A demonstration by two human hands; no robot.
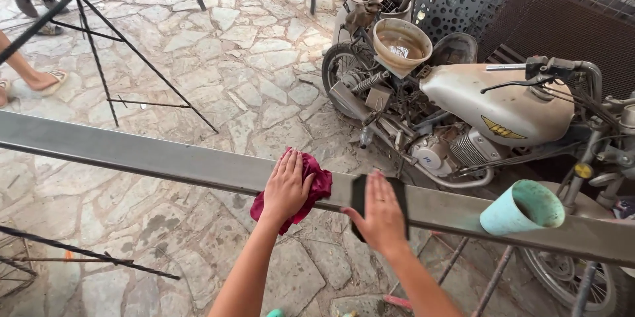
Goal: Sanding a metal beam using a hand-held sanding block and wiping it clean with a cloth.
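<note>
**Hands on the metal bar**

Both hands work at one long grey metal bar (165, 158). Left hand (286, 188) lies flat, fingers together, pressing one dark red rag (316, 184) onto the bar. Right hand (380, 214) lies flat, fingers close, covering one black sheet (359, 198) folded over the bar. Progress cannot be judged; the bar looks evenly dull. One turquoise cup (522, 208) lies on the bar, one motorcycle (476, 118) behind.

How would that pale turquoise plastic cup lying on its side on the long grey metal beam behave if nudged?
The pale turquoise plastic cup probably rolls easily: it lies on its side on the long grey metal beam, near the edge. It looks empty and thin-walled, so likely light. The beam's top looks narrow and smooth, so a small push from the right hand could send it off.
</note>
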